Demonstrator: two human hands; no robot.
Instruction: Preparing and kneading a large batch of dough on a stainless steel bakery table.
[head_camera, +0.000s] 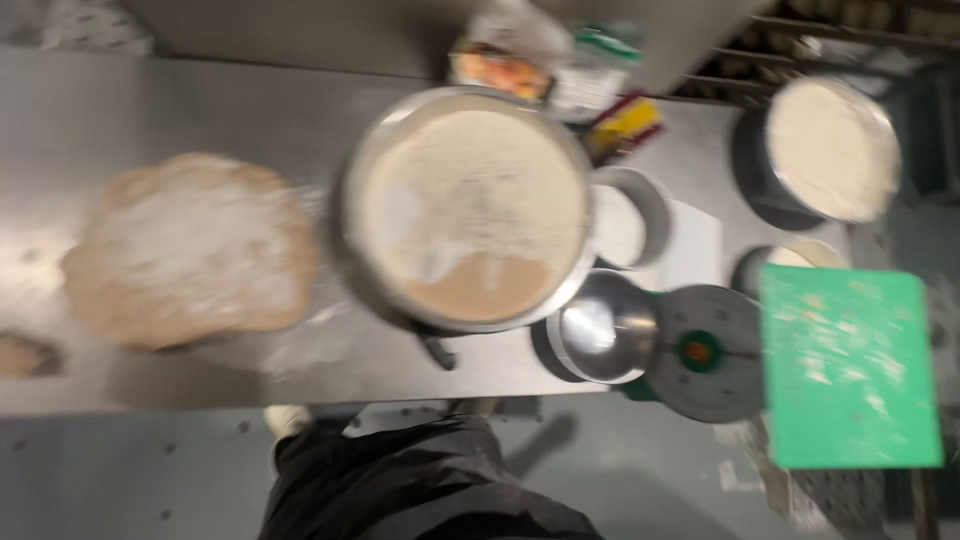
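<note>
Neither hand shows in the blurred head view, so whether either grip is open or closed is out of sight. The large steel bowl of flour (470, 205) sits mid-surface (150, 100), directly ahead; the floured dough round (190, 250) lies left of the bowl.

Green cutting board (850, 365), seemingly beige flour-dusted dough (190, 250), silvery steel bowl (465, 205).
</note>
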